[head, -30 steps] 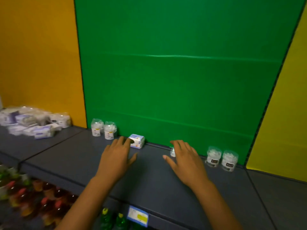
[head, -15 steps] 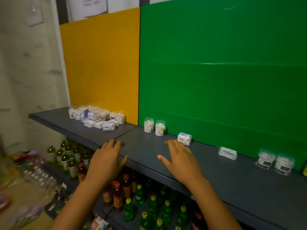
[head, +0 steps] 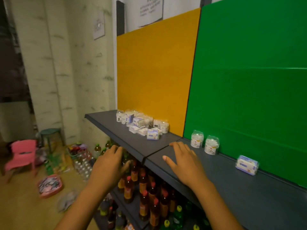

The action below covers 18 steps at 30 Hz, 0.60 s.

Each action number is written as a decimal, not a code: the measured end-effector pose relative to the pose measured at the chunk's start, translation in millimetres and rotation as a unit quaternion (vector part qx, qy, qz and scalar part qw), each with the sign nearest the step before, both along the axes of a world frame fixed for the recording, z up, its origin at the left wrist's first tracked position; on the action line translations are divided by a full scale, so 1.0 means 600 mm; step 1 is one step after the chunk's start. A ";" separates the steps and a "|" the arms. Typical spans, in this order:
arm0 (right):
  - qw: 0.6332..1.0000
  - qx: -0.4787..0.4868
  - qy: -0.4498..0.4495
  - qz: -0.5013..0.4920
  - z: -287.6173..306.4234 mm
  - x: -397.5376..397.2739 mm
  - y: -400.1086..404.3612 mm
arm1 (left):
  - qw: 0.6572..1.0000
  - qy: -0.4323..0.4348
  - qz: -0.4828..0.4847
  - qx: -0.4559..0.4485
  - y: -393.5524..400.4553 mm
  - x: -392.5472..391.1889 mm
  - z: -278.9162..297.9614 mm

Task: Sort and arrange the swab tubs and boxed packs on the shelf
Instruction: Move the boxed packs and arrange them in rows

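Since half a second ago both hands have drifted left along the dark grey shelf [head: 249,193], toward the heap.

Head view: left hand [head: 108,165] hangs off the front edge, over the bottles below; fingers loose, holding nothing. Right hand [head: 184,161] is flat above the shelf seam, fingers straight, empty.

Jumbled heap of clear swab tubs and white-blue boxed packs [head: 142,126] sits unsorted before the orange panel. Two clear swab tubs [head: 204,143] stand upright, paired against the green panel; one white-blue boxed pack [head: 247,165] lies further right, likely already arranged.

Bare shelf between them leaves sliding room; the front lip is a drop hazard.
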State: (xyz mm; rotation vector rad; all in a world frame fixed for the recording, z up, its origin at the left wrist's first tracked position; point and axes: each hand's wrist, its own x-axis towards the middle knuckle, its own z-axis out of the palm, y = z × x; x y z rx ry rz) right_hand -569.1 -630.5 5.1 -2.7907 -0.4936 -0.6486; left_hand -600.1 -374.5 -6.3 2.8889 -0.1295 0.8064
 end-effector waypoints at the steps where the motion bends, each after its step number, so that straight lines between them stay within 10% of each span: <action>1: 1.000 -0.001 -0.001 0.005 0.002 0.024 0.010 | 1.000 -0.006 0.003 -0.003 0.009 0.020 0.005; 18: 0.999 0.018 0.002 0.029 -0.003 0.334 0.099 | 0.999 0.012 0.017 -0.048 0.086 0.309 -0.011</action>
